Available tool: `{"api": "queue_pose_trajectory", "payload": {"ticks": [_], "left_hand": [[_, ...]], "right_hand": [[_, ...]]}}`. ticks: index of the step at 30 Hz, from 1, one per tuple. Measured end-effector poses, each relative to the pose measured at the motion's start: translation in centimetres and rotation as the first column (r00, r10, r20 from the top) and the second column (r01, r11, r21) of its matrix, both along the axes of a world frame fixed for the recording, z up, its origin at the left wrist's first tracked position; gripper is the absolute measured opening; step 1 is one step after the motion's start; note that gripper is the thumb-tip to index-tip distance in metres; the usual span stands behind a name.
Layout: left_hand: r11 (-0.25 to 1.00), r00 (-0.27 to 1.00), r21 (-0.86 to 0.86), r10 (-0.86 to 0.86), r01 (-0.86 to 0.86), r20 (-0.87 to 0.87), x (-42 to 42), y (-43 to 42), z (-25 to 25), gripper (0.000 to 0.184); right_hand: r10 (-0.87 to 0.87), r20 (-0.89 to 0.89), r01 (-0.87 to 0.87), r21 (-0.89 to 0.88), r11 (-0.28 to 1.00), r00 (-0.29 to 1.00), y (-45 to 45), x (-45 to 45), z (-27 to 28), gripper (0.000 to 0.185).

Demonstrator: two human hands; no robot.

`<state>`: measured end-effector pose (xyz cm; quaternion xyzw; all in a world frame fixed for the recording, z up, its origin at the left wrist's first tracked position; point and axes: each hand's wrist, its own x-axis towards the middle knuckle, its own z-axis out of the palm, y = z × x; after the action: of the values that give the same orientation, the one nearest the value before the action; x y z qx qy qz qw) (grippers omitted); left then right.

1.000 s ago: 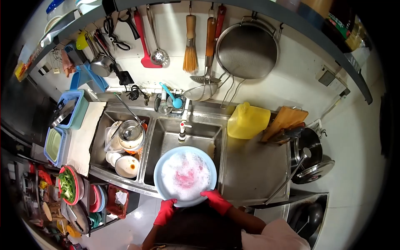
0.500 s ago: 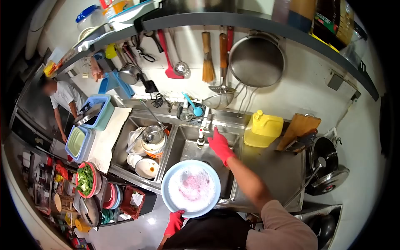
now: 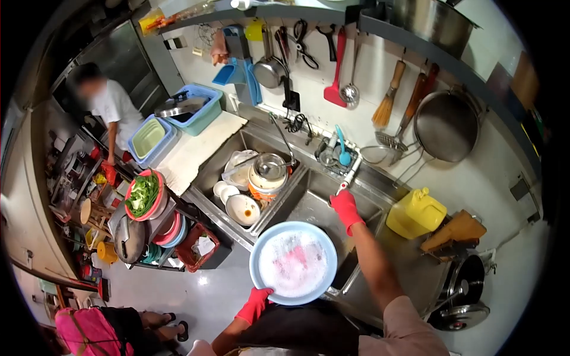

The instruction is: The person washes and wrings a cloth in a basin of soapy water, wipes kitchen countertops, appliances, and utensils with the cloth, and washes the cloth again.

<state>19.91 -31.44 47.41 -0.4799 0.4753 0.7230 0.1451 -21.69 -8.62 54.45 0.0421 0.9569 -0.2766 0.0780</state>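
A light blue basin (image 3: 256, 261) full of white suds, with something pinkish showing through the foam, hangs over the front edge of the right sink bowl (image 3: 309, 204). My left hand (image 3: 254, 304), in a red rubber glove, grips the basin's near-left rim. Beyond the basin, my right hand (image 3: 346, 209) in a matching glove is closed at the end of the white faucet (image 3: 351, 177); the glove hides its fingertips. Dirty bowls (image 3: 242, 209) and a steel pot (image 3: 269, 167) are piled in the left sink bowl.
A yellow jug (image 3: 415, 213) and a wooden board (image 3: 454, 230) stand right of the sink. Utensils and a large strainer (image 3: 446, 126) hang on the wall. A co-worker (image 3: 113, 107) stands far left; another person in pink (image 3: 89, 332) is at lower left. Greens (image 3: 143, 194) fill a pink bowl.
The view has swung left, so things appear farther right. My right hand has gone from beside the faucet, finger extended, to closed at it. A person in pink has come into view.
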Motion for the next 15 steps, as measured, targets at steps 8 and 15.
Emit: {"api": "queue_pose_trajectory", "payload": {"ticks": [8, 15], "left_hand": [[0.999, 0.999, 0.017, -0.037, 0.037, -0.003, -0.2, -0.4, 0.9, 0.048], [0.993, 0.993, -0.034, -0.110, 0.111, 0.044, -0.3, -2.1, -0.2, 0.050]], "right_hand": [[0.254, 0.048, -0.206, -0.450, 0.869, 0.966, 6.0, 13.8, -2.5, 0.051], [-0.054, 0.110, 0.105, -0.529, 0.842, 0.992, 4.1, 23.1, -4.8, 0.051]]}}
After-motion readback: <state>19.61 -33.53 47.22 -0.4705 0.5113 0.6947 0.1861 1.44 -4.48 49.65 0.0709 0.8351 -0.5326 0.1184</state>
